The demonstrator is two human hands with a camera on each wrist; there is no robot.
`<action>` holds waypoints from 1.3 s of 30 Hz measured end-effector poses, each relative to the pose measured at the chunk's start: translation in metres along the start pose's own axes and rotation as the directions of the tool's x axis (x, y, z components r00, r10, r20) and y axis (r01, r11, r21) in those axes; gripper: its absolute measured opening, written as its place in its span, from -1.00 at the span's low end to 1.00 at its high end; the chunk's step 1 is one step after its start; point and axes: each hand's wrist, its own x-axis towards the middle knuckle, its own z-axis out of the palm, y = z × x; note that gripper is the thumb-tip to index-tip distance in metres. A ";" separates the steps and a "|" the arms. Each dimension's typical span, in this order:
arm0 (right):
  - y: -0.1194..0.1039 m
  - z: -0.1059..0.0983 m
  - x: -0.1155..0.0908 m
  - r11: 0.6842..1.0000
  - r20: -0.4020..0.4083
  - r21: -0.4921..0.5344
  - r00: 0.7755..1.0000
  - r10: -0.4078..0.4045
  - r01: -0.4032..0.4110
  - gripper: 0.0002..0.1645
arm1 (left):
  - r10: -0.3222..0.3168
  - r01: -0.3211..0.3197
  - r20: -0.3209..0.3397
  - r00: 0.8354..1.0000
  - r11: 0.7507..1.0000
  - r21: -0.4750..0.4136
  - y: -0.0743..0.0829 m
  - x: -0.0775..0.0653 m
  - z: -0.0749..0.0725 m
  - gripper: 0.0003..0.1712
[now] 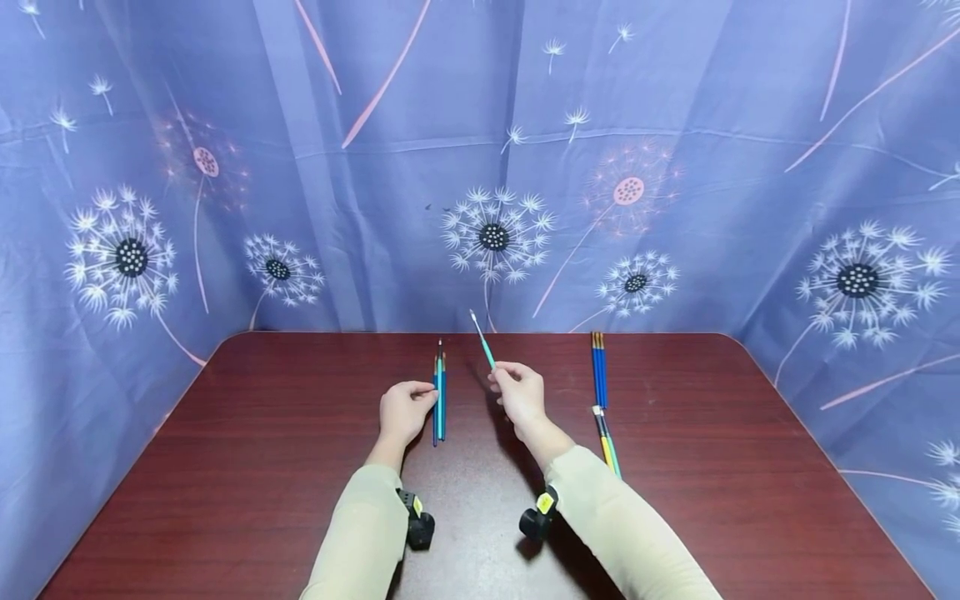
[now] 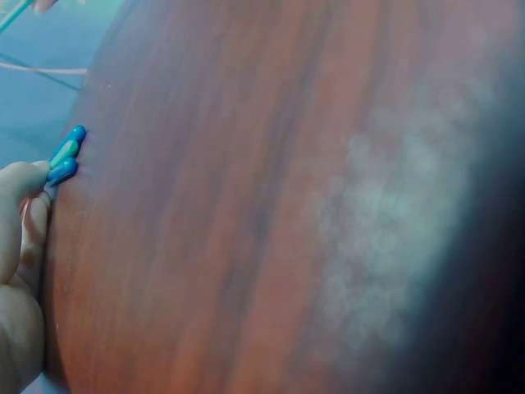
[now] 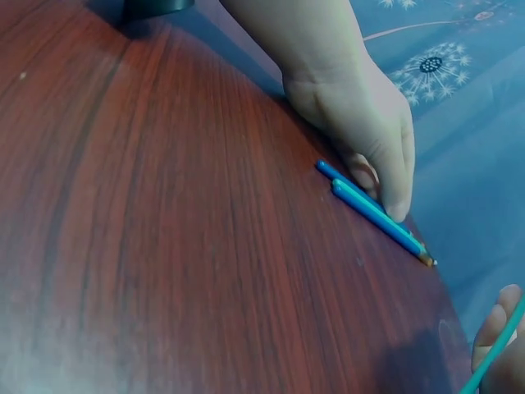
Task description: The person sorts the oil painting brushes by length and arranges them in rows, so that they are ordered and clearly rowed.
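My left hand [image 1: 405,410] is over a small group of paintbrushes lying side by side on the table, its thumb and fingers pinching a teal paintbrush [image 1: 438,410] between two blue paintbrushes [image 3: 373,212]. In the left wrist view the rounded handle ends [image 2: 67,156] stick out past the thumb. My right hand [image 1: 521,396] grips another teal paintbrush [image 1: 487,352] by its handle, raised off the table, with the pale tip pointing up and away. Part of that hand and the teal handle [image 3: 496,353] show at the corner of the right wrist view.
On the right of the brown table [image 1: 262,467] lie blue paintbrushes [image 1: 599,375] in a row. Nearer are a yellow paintbrush [image 1: 606,448] and a green one [image 1: 613,457], partly covered by the right sleeve. A blue dandelion-print curtain [image 1: 390,217] surrounds the table's far edge and sides.
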 end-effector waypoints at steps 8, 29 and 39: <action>0.003 -0.015 0.005 0.998 -0.012 0.061 1.000 -0.003 0.004 -0.65 | -0.005 0.005 -0.003 1.000 1.000 -0.007 0.001 -0.002 0.001 -0.76; -0.006 -0.063 0.001 0.995 -0.014 0.091 0.999 0.053 -0.051 -0.61 | -0.016 0.016 0.013 1.000 1.000 -0.009 0.000 0.000 0.000 -0.76; -0.008 -0.088 -0.001 0.992 -0.016 0.110 0.998 0.065 -0.063 -0.60 | -0.019 0.019 0.018 1.000 1.000 -0.018 0.002 -0.001 -0.001 -0.75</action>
